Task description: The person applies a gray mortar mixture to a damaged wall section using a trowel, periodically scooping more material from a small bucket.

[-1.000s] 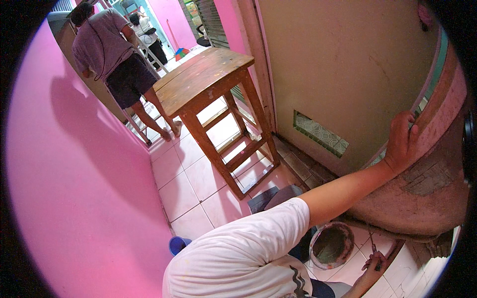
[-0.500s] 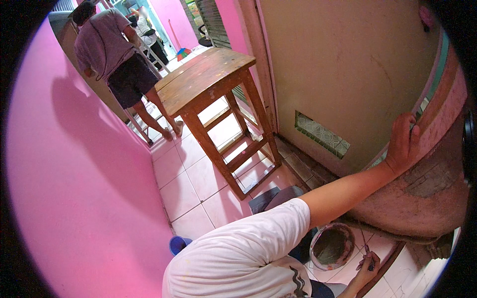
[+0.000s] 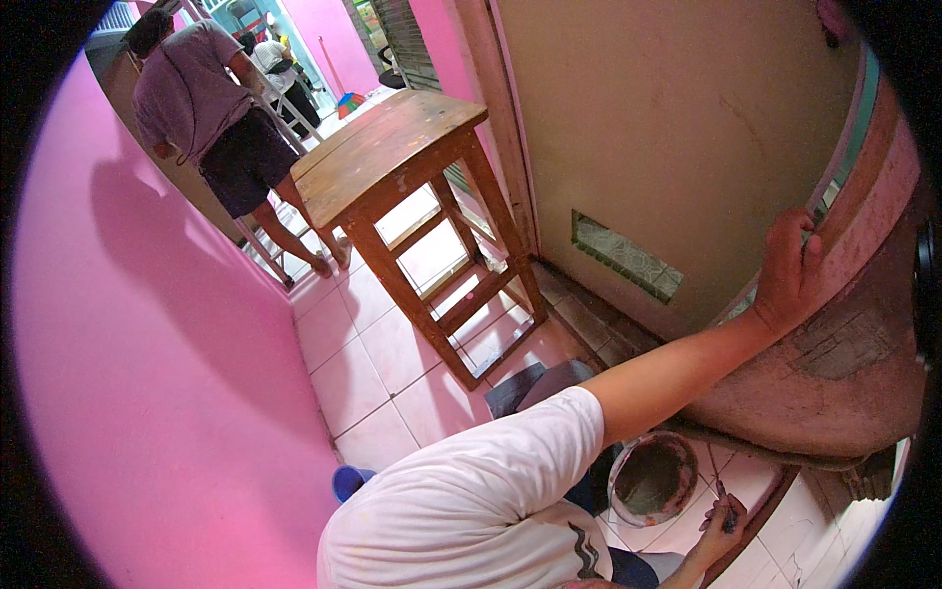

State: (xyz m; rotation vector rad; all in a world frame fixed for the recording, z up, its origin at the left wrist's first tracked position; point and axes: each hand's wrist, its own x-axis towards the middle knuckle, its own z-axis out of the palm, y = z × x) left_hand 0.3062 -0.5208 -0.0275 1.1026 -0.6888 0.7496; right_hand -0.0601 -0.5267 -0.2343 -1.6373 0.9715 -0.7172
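My left arm reaches out to the upper right. There my left hand (image 3: 788, 270) curls its fingers over the edge of a curved pinkish ledge (image 3: 852, 257). Lower down, my right hand (image 3: 722, 525) is closed around the handle of a slim trowel (image 3: 721, 489), whose thin blade shows edge-on and is hard to make out. Beside that hand stands a round bucket (image 3: 620, 506) with grey, wet-looking mortar (image 3: 653, 474) in it. A rough grey patch (image 3: 842, 346) marks the face below the ledge.
A wooden stool (image 3: 392, 147) stands on the tiled floor (image 3: 358, 388) ahead. Along the left runs a pink wall (image 3: 177, 393), with a blue cup (image 3: 348, 481) at its foot. A person (image 3: 191, 93) stands at a ladder (image 3: 285, 108); another person (image 3: 275, 64) is farther back.
The view has shifted slightly, so the scene sits a little farther left. My left hand keeps its hold on the ledge, and my right hand still grips the trowel near the bucket.
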